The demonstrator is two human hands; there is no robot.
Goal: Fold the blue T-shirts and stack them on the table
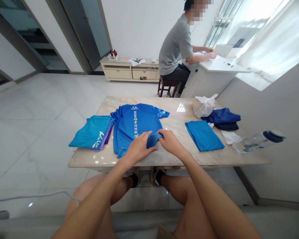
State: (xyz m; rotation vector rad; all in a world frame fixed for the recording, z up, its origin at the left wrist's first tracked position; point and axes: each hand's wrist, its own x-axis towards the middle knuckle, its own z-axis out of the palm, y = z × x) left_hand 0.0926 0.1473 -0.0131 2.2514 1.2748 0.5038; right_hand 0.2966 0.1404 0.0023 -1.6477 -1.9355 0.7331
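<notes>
A blue printed T-shirt (132,124) lies spread on the marble table (174,116), with its lower part bunched near my hands. My left hand (139,148) presses on the shirt's lower part from the left. My right hand (169,140) grips a rolled fold of the same blue fabric (154,140), which sits between my two hands. To the left of the shirt lies a folded teal shirt (92,132) over purple cloth. A folded blue shirt (204,135) lies to the right.
Beyond the folded blue shirt are a navy garment (221,118), a white plastic bag (204,106), a white cloth (230,136) and a water bottle (259,141) near the table's right edge. A seated person (176,46) works at a white desk (221,64) beyond.
</notes>
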